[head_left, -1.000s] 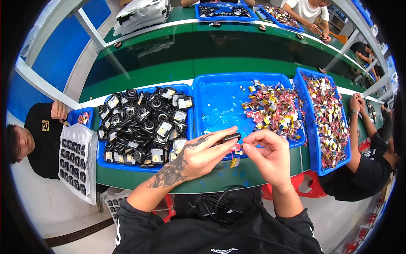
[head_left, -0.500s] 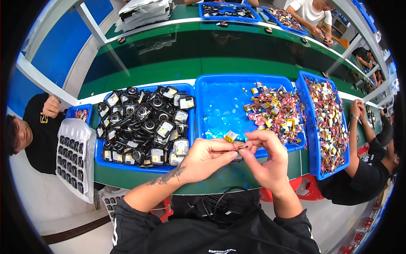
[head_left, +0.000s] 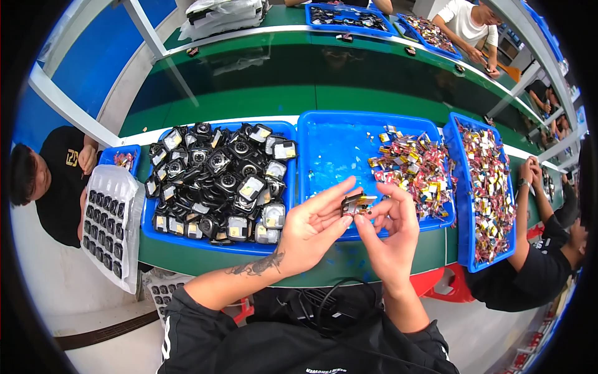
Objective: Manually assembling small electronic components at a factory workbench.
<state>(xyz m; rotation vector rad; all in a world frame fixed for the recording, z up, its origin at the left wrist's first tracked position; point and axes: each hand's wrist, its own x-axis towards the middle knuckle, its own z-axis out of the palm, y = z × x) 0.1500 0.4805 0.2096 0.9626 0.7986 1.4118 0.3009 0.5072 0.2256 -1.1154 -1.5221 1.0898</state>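
Just above the table's near edge, both my hands meet at a small battery assembly [head_left: 356, 202], a dark, shiny piece with a yellowish edge and reddish-brown bits. My left hand [head_left: 311, 234] grips it from the left between thumb and fingers. From the right, my right hand [head_left: 393, 234] pinches its side with thumb and forefinger, the other fingers curled; the fingers partly hide it. Behind my hands stands a blue tray [head_left: 330, 168], with a heap of small yellow, silver and pink battery pieces [head_left: 414, 165] on its right side.
To the left, a blue tray [head_left: 218, 247] is heaped with black watch-like housings [head_left: 218, 162]. Another blue tray [head_left: 464, 215] of battery pieces stands at right. A white blister tray [head_left: 107, 230] sits far left beside a seated person [head_left: 59, 187]. Other people work at right and across the green table.
The battery piece has been turned, showing a dark face instead of its silver one. Both hands have opened out around it, my left-hand fingers lifting. The whole view has shifted slightly.
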